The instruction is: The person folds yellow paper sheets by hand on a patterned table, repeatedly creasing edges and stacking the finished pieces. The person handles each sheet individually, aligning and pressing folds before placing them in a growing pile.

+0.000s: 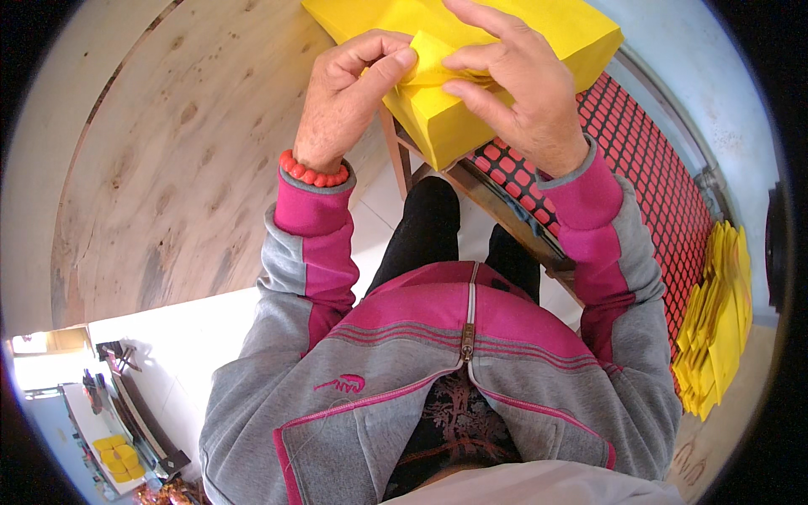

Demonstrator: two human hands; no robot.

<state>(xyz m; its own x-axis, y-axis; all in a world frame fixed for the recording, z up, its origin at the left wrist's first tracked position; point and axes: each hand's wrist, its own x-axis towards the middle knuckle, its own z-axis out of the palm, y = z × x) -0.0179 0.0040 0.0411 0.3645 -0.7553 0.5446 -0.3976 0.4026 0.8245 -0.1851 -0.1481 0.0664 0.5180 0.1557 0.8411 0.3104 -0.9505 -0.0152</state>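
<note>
Yellow paper sheet sits pinched between both hands atop the yellow paper stack — left hand grips its left edge. Right hand pinches the right side, fingers partly spread.

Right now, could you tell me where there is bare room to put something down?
Free: the plywood panel beside the left hand. Crowded: the yellow paper stack, where both hands, the right hand included, fold a sheet.
</note>
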